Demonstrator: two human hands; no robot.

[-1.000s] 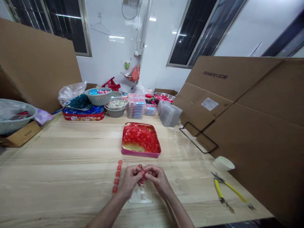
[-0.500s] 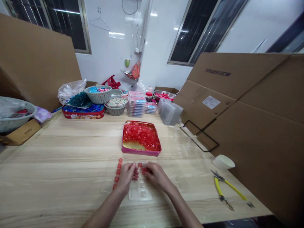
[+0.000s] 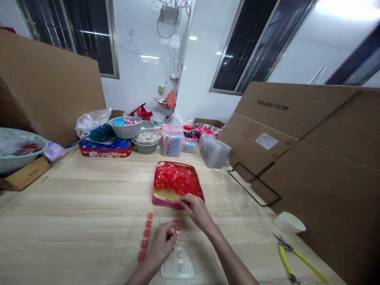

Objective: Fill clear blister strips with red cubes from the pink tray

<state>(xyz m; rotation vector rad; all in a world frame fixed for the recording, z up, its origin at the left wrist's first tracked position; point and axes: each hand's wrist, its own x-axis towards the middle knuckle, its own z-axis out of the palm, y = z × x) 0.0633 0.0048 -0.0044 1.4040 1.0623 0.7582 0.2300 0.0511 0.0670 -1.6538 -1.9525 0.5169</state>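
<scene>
A clear plastic blister tray (image 3: 178,271) lies on the table before me, a small red piece (image 3: 176,223) in its top end. My left hand (image 3: 162,243) rests over the tray's left side with fingers curled closed. Another red piece (image 3: 177,231) shows right at its fingertips; I cannot tell if it is held or lies in the tray. My right hand (image 3: 196,211) reaches over the front edge of a pink-red tin (image 3: 166,204) of glossy red pieces (image 3: 176,178). Its fingers are bent together, and what they hold, if anything, is hidden. Left of the tray runs a column of several red squares (image 3: 145,234).
Pliers with yellow handles (image 3: 283,253), a tape roll (image 3: 290,222) and a black wire frame (image 3: 255,184) lie at right by a tall cardboard sheet (image 3: 311,158). Baskets (image 3: 124,128), stacked clear boxes (image 3: 172,143) and plastic sleeves (image 3: 216,152) line the back.
My right hand has moved from the tray up to the tin's front edge. The left hand stays at the tray, its fingers now by a red piece. The view has tilted up slightly.
</scene>
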